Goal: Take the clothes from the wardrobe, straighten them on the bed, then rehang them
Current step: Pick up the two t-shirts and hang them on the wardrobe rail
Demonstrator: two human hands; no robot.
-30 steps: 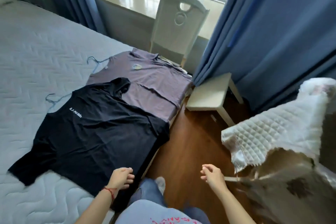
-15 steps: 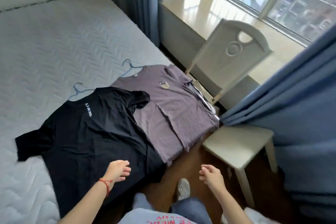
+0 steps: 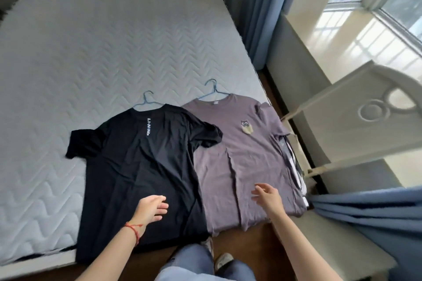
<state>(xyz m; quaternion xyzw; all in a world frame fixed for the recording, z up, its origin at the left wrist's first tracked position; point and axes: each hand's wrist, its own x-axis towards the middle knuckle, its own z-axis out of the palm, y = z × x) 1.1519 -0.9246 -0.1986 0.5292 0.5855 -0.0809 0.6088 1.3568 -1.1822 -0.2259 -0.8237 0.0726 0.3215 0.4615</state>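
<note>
A black T-shirt (image 3: 139, 166) lies flat on the bed (image 3: 80, 70), its hem hanging over the near edge, with a blue hanger hook (image 3: 147, 98) sticking out of its collar. Beside it on the right lies a purple T-shirt (image 3: 242, 162) with an owl patch, also on a blue hanger (image 3: 211, 89). The black shirt's right sleeve overlaps the purple one. My left hand (image 3: 151, 209) hovers over the black shirt's lower part, fingers relaxed and empty. My right hand (image 3: 267, 197) is over the purple shirt's lower part, fingers spread and empty.
A white chair (image 3: 356, 121) stands right of the bed by the window ledge. A blue curtain (image 3: 370, 217) drapes over a white stool (image 3: 342, 248) at the lower right. More curtain (image 3: 255, 7) hangs at the bed's far corner. My legs and shoes (image 3: 219, 258) stand on the wooden floor.
My view has swung left to face the bed squarely. Both hands have moved forward from above the floor to over the shirts, and their fingers have loosened from curled to relaxed.
</note>
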